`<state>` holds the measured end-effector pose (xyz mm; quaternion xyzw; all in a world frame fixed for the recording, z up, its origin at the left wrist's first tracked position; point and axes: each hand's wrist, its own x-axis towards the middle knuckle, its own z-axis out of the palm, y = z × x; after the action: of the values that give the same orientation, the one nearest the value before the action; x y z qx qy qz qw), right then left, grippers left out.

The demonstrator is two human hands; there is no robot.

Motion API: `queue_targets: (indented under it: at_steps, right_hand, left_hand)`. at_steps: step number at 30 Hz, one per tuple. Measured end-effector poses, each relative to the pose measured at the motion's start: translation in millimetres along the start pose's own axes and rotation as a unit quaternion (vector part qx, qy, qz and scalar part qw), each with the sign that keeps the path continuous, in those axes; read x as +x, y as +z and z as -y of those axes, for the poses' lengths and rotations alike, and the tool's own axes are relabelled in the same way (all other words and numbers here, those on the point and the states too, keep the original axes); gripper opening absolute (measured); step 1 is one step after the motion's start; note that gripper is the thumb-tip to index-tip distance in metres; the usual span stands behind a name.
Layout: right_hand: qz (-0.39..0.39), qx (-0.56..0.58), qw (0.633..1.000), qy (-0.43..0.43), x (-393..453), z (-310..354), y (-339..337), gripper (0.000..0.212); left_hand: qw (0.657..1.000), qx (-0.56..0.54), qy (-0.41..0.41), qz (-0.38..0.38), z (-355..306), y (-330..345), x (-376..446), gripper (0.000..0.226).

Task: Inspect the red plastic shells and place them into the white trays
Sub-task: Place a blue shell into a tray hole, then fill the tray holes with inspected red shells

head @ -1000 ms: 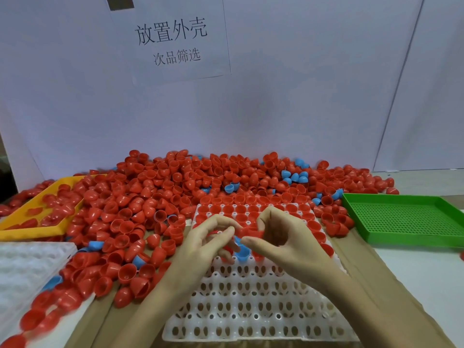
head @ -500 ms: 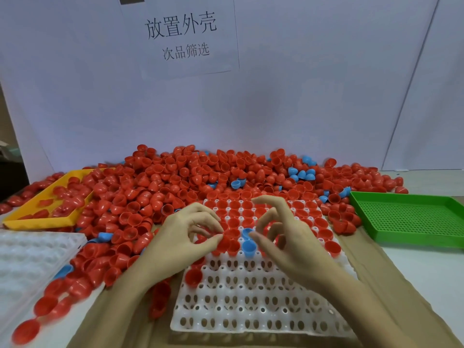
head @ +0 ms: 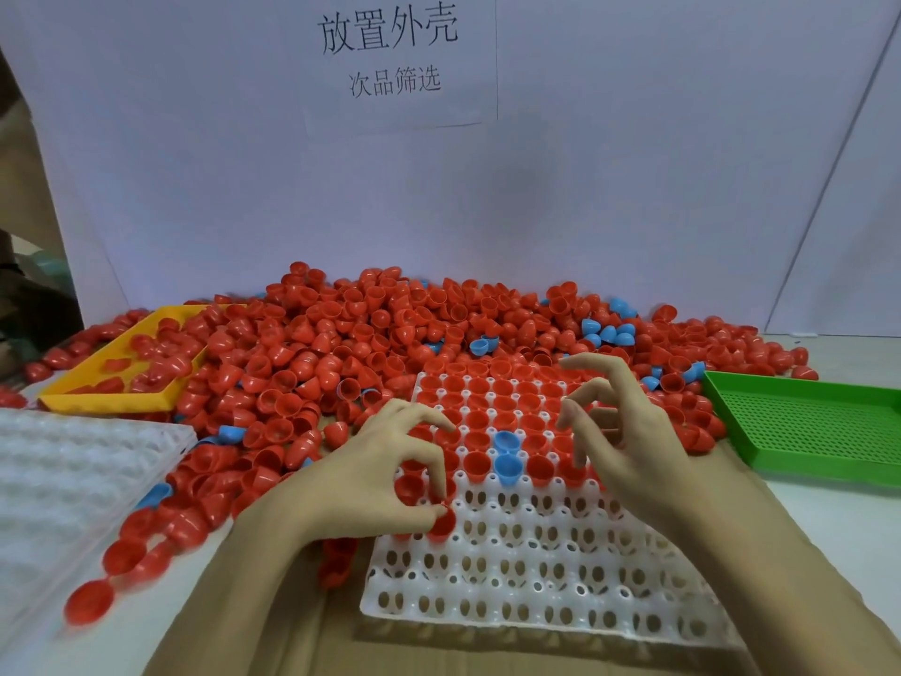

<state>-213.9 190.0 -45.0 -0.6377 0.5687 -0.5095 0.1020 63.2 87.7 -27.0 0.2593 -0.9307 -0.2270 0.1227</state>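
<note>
Your left hand (head: 375, 475) sits at the left edge of the white tray (head: 536, 578), fingers curled. Thumb and fingertips pinch one red shell (head: 442, 522) right over the tray's left column, about level with the first empty row; whether it touches the tray cannot be told. A second red shell (head: 408, 486) sits inside the curl of that hand, against the palm side.

Your right hand (head: 629, 446) hovers over the right part of the filled rows. Its fingers are bent and apart from one another, tips pointing down and left, gripping nothing.

The tray's far rows are full of red shells, open side up. The near rows show bare sockets with holes. Two blue shells (head: 507, 456) sit among the red ones in the middle of the tray, one just behind the other, at the front edge of the filled zone.

Loose pile of red shells (head: 341, 344) spreads behind and to the left of the tray, with a few blue ones mixed in. Yellow tray (head: 97, 397) at far left, partly buried, holding some red shells. Green perforated tray (head: 804, 422) at right. Another white tray (head: 73, 461) at near left, sockets bare. Paper sign (head: 390, 51) with printed characters on the back wall.
</note>
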Motion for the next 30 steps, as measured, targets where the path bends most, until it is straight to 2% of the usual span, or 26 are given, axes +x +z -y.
queue_targets:
  at_steps: [3,5,7,9,12,14,15,18,20,22,26,28,30]
  right_hand:
    - [0.008,-0.008,1.0,0.003,-0.7,-1.7,1.4,0.038]
    - [0.011,-0.012,1.0,0.004,-1.3,-1.6,0.9,0.036]
    - [0.016,-0.02,1.0,0.005,-1.6,-0.6,-0.4,0.03]
    - [0.028,-0.041,0.999,0.008,-1.6,-0.6,-1.5,0.024]
    - [0.045,-0.066,0.997,0.013,-2.8,-0.4,-0.6,0.023]
    - [0.052,-0.072,0.996,0.014,-3.6,0.9,0.9,0.022]
    - [0.055,-0.072,0.996,0.013,-3.8,1.4,2.1,0.022]
    - [0.056,-0.074,0.996,0.012,-3.8,1.7,5.0,0.022]
    - [0.051,-0.075,0.996,0.011,-3.5,1.0,5.8,0.022]
    - [0.054,-0.083,0.995,0.009,-3.6,0.2,6.0,0.022]
    - [0.059,-0.088,0.994,0.003,-3.9,0.7,5.6,0.022]
    - [0.059,-0.09,0.994,0.0,-3.7,1.6,5.9,0.022]
    - [0.059,-0.091,0.994,-0.003,-3.7,2.1,5.7,0.021]
  left_hand:
    - [1.0,-0.011,-0.001,-0.018,1.0,-2.2,-2.2,0.011]
    - [0.998,-0.029,-0.009,-0.062,2.9,-5.9,-1.3,0.006]
    - [0.988,-0.04,-0.018,-0.148,11.7,-8.7,1.5,0.007]
    - [0.968,-0.006,-0.05,-0.245,28.0,-10.0,4.5,0.012]
    - [0.935,0.072,-0.129,-0.321,56.2,-4.3,7.2,0.02]
    - [0.932,0.107,-0.141,-0.315,69.1,1.4,10.3,0.029]
    - [0.939,0.118,-0.148,-0.286,74.3,5.1,13.1,0.037]
    - [0.958,0.146,-0.209,-0.135,84.3,10.9,23.1,0.059]
    - [0.959,0.158,-0.223,-0.077,88.7,11.0,27.2,0.058]
    - [0.962,0.146,-0.207,-0.099,89.2,10.8,27.4,0.052]
    - [0.957,0.118,-0.151,-0.216,88.3,9.5,23.1,0.029]
    - [0.959,0.119,-0.133,-0.222,87.8,8.3,20.2,0.017]
    - [0.961,0.145,-0.11,-0.208,85.6,9.2,18.4,0.015]
